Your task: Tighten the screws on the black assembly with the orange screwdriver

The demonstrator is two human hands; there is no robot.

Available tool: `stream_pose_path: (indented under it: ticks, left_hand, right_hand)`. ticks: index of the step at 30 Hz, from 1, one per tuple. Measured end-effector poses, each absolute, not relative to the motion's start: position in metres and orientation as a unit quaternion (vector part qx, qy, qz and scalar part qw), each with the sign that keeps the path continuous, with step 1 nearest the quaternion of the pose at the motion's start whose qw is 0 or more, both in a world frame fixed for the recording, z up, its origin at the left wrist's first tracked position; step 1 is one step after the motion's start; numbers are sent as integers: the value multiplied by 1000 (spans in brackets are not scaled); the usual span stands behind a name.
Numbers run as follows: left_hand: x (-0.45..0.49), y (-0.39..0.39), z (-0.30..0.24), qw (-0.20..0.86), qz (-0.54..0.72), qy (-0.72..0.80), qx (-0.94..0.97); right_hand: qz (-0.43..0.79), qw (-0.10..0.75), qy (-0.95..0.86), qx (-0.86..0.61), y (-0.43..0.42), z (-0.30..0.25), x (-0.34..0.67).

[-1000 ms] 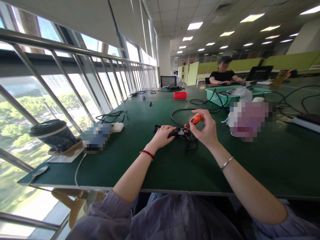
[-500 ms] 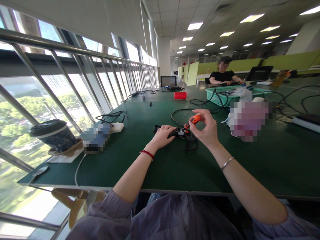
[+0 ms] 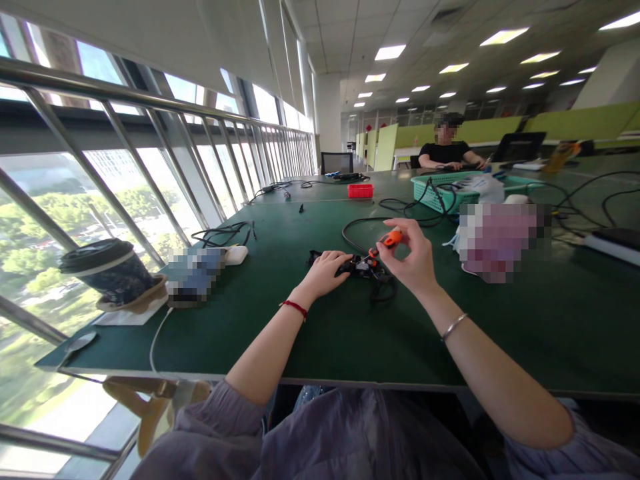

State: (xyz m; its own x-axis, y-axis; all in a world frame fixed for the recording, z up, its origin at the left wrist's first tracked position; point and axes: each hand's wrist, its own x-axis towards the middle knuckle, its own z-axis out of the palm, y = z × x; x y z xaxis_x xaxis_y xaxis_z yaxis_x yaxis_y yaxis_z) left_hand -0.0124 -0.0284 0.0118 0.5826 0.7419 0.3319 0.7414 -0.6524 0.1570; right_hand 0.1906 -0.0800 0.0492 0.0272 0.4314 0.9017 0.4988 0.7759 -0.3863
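A small black device [image 3: 361, 269] with wires lies on the green table [image 3: 350, 333]. My left hand [image 3: 325, 270] presses down on its left part, fingers curled over it. My right hand [image 3: 413, 257] pinches an orange-handled screwdriver [image 3: 387, 240], its tip pointing down onto the device. A red string circles my left wrist and a metal bangle my right.
A lidded paper cup [image 3: 107, 273] stands at the left edge beside a white charger [image 3: 236, 253]. Black cables [image 3: 365, 223] loop behind the device. Further back are a red box [image 3: 361, 191] and a green basket [image 3: 443, 187]. Another person [image 3: 447, 150] sits at the far end.
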Motion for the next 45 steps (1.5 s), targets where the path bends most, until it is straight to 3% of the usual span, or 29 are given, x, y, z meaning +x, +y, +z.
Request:
stream_pose_path:
  ticks: [45]
  left_hand:
    - [-12,-29,12,5,190,418,888]
  right_hand:
    - [-24,628,-686,-367,-82,51,191]
